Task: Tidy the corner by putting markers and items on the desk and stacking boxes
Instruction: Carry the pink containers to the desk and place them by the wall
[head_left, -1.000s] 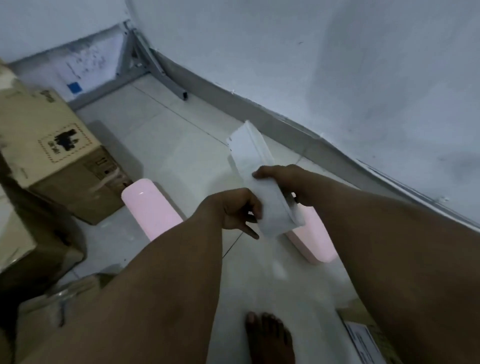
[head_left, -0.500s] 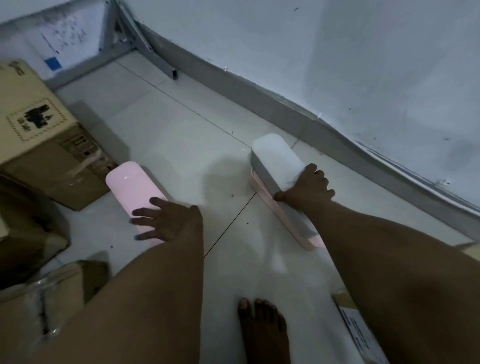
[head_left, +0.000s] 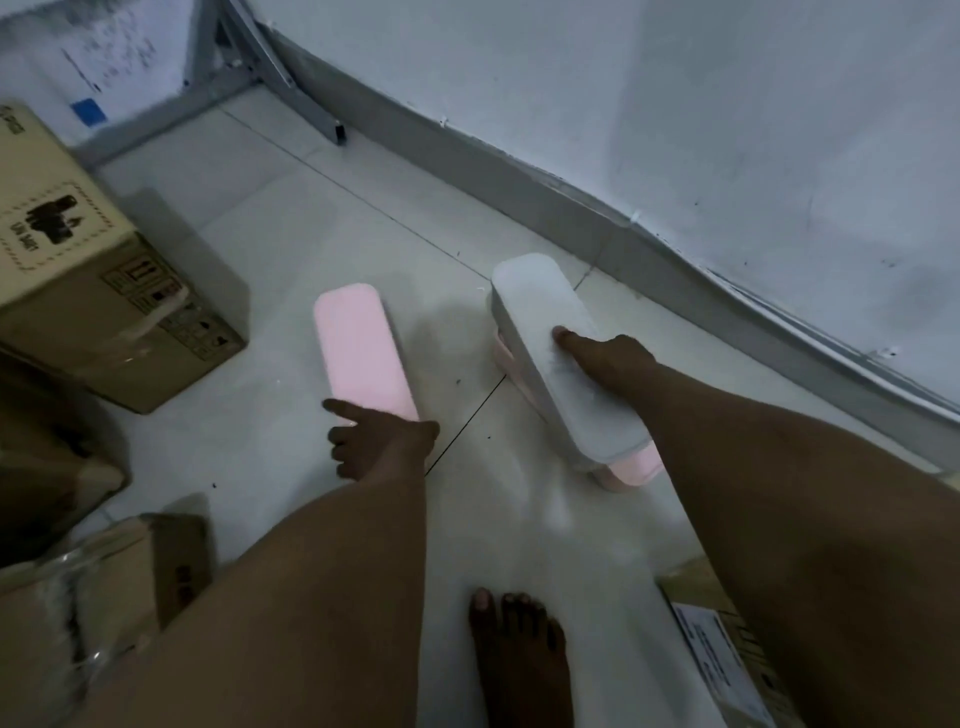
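Observation:
A long white box (head_left: 550, 358) lies stacked on a pink box (head_left: 631, 467) on the floor near the wall. My right hand (head_left: 608, 358) grips the white box from its wall side, thumb resting on its top. A second pink box (head_left: 358, 348) lies flat on the tiles to the left. My left hand (head_left: 379, 441) spans its near end, index finger stretched across the corner, the other fingers curled at its left side and the thumb on the right.
A large cardboard box (head_left: 88, 291) stands at the left, with more wrapped cartons (head_left: 119, 566) below it. A labelled carton (head_left: 727, 654) lies at the lower right. A grey metal frame leg (head_left: 291, 88) meets the skirting. My bare foot (head_left: 519, 654) stands on the tiles.
One second ago both hands held the white box in the air. It now lies on the pink box by the wall, and my left hand has gone over to the other pink box.

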